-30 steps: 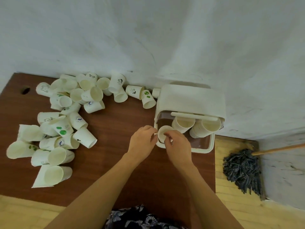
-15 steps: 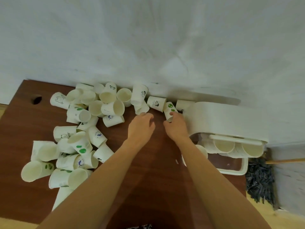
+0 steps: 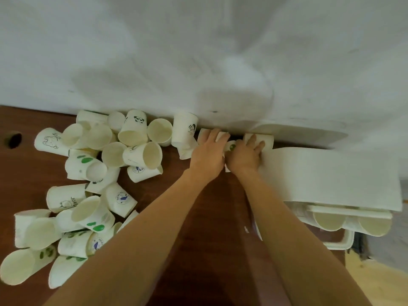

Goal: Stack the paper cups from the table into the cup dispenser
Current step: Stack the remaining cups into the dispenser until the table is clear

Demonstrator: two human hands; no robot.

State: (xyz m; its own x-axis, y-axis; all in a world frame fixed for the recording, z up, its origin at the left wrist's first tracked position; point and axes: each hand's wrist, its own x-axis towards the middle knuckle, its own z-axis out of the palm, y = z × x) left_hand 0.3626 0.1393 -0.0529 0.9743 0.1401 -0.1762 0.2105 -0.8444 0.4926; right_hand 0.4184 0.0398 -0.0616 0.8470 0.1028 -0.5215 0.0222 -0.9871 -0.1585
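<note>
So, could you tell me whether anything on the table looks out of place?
Yes: the paper cups lie tipped over in a loose heap across the table's left side, not stacked.

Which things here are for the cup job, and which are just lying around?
For the job:
- left hand and right hand, reaching for cups by the wall
- green-dot cup between the hands
- cup pile
- dispenser, already holding cups

Just there:
- table
- table hole
- wall
</note>
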